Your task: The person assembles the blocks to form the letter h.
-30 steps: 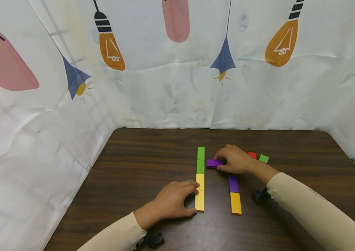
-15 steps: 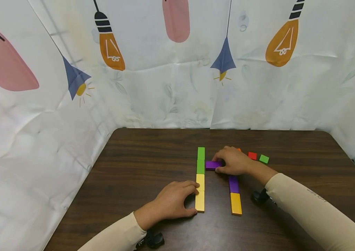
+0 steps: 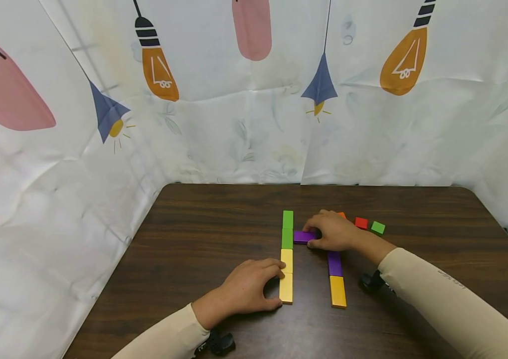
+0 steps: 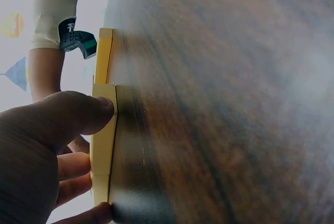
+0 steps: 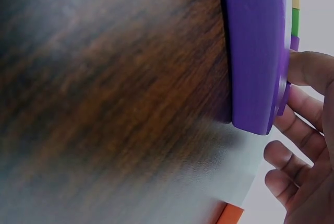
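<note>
My right hand (image 3: 335, 230) pinches a purple block (image 3: 302, 238) between thumb and fingers. It lies crosswise, its left end against a column of two green blocks (image 3: 287, 238) and two pale yellow blocks (image 3: 286, 287). My left hand (image 3: 246, 288) rests at the near left of that column, thumb at the near end and fingertips along the yellow side. In the left wrist view the thumb touches a yellow block (image 4: 104, 151). Below my right hand, a second purple block (image 3: 335, 264) meets a darker yellow block (image 3: 337, 291); the far end of that purple one is hidden in the head view.
Beyond my right hand lie an orange block (image 3: 341, 215), partly hidden, a red block (image 3: 361, 223) and a green block (image 3: 378, 228). Everything stands on a dark wooden table (image 3: 200, 224). A printed white curtain (image 3: 218, 134) hangs behind it.
My right hand has slid the purple block slightly left and nearer, so its end now meets the green blocks. The orange block has come into sight. My left hand has stayed put.
</note>
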A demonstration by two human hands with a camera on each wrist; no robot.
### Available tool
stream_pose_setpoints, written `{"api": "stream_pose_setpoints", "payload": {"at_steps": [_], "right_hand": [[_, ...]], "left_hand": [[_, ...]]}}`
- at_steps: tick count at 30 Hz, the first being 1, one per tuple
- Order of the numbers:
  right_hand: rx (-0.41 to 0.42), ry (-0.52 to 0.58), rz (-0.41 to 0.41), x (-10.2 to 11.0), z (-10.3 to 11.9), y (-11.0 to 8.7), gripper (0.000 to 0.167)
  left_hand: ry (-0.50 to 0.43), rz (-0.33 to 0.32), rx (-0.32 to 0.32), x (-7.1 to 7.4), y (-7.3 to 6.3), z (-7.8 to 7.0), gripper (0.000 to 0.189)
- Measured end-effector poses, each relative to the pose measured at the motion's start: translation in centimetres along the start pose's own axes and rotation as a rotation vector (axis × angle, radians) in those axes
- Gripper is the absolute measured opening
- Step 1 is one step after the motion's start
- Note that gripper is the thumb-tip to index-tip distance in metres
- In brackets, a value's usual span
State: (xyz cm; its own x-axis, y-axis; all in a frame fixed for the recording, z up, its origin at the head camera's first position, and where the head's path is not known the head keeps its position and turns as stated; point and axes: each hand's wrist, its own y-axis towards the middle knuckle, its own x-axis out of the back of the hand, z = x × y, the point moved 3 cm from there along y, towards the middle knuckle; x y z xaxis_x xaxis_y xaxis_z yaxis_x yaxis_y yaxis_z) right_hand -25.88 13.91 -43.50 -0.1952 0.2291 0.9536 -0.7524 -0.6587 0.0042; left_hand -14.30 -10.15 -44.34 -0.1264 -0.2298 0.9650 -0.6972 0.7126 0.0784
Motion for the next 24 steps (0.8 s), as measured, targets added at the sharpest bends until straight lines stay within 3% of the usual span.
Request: {"api": "stream_pose_setpoints", "payload": {"at_steps": [24], "right_hand": [[-0.013,0.017,0.017,0.09,0.02,-0.02,0.041]], "left_hand": [[0.003,-0.001,0.004,0.13,-0.01,-0.13,0.044]]}}
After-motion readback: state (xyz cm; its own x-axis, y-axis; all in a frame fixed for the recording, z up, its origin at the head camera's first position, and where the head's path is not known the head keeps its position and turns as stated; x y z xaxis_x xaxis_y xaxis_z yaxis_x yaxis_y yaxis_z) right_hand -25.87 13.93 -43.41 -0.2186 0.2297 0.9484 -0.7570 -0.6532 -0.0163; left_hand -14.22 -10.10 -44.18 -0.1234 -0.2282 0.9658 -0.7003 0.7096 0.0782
